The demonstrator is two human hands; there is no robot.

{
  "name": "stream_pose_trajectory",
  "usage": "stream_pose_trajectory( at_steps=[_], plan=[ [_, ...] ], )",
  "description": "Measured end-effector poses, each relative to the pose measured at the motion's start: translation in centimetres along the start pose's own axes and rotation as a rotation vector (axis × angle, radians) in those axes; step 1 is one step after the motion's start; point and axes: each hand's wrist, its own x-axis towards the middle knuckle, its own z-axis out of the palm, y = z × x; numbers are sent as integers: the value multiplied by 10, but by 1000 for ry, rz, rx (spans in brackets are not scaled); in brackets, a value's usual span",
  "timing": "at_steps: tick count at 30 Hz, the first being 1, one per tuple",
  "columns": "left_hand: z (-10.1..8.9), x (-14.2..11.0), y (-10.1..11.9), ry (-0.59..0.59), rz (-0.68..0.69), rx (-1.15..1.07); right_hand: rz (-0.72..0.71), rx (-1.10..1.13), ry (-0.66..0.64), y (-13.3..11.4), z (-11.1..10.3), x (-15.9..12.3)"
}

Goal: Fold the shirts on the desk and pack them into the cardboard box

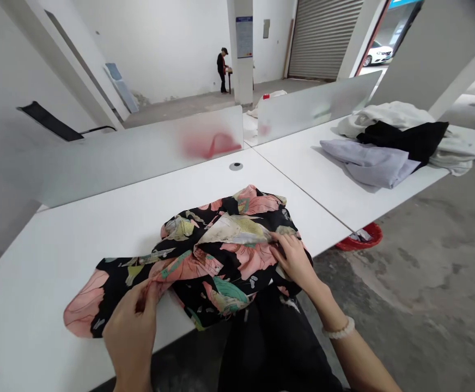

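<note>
the left hand (pixel 133 332) pinches a gathered fold of a black garment with pink and green floral print (pixel 229 256), while the right hand (pixel 294 261) grips its edge between curled fingers, a white beaded bracelet (pixel 339 330) on that wrist. the garment lies bunched between the hands on a white table (pixel 98 239). a pile of lilac, black and white clothes (pixel 388 144) sits well ahead, right of the hands.

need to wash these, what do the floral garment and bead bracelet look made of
The floral garment looks like thin woven fabric, perhaps synthetic or silk-like: limp folds, faint sheen; the fibre can't be told. The bead bracelet looks like polished pale stone or plastic: smooth, glossy round beads.
</note>
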Motion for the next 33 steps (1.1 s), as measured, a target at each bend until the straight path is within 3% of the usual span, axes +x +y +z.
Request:
stream_pose_trajectory(
  at_steps=[3, 5, 8, 11, 14, 18, 21, 24, 27, 30, 33],
  plan=[
    [-6, 5, 8, -85, -181, -118, -7, -36, 52, 3, 1, 8],
    [-7, 15, 11, -106, -211, -216, 7, -36, 135, 6, -3, 22],
    [-9, 42, 18, 8, -178, -314, 88, 73, 225, 5, -22, 56],
    [-20, 71, 32, 144, -92, -431, 175, 382, 269, -7, -53, 94],
    [-45, 87, 56, 249, -1, -573, 113, 748, 402, -26, -83, 122],
    [-79, 97, 87, 190, 256, -802, -100, 991, 588, -43, -106, 153],
    [-78, 123, 104, 165, 457, -854, -151, 945, 661, -45, -103, 186],
    [-49, 159, 108, 0, 468, -587, -100, 664, 513, -46, -82, 207],
    [-16, 171, 96, -171, 382, -251, -136, 364, 209, -54, -53, 193],
    [0, 135, 73, -184, 374, -188, -393, 191, -60, -66, -22, 153],
    [5, 62, 52, -274, 407, -136, -735, 25, -273, -69, 10, 124]
  ],
)
